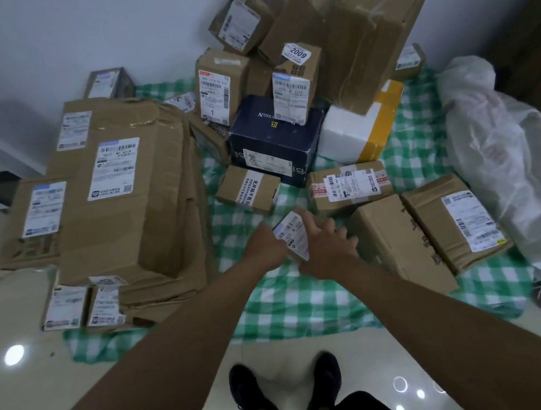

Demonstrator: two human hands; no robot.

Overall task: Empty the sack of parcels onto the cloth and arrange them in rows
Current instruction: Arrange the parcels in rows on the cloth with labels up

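Observation:
A green-and-white checked cloth [310, 306] lies on the floor under a jumble of cardboard parcels. Both my hands hold one small labelled parcel [292, 234] just above the cloth's middle: my left hand [262, 247] grips its left side and my right hand [328, 247] grips its right side. Two brown boxes [394, 240] [450, 222] lie side by side to the right. A dark blue box [274, 139] sits in the centre of the pile, and a large flat carton [129, 189] tops the stack on the left. The emptied white sack [504, 160] slumps at the right edge.
Taller boxes [360, 38] lean against the white wall at the back. A white foam box with yellow tape [355, 128] sits beside the blue box. Small labelled parcels [79, 307] lie at the cloth's left front corner. My feet [287, 392] stand on glossy tile before the cloth.

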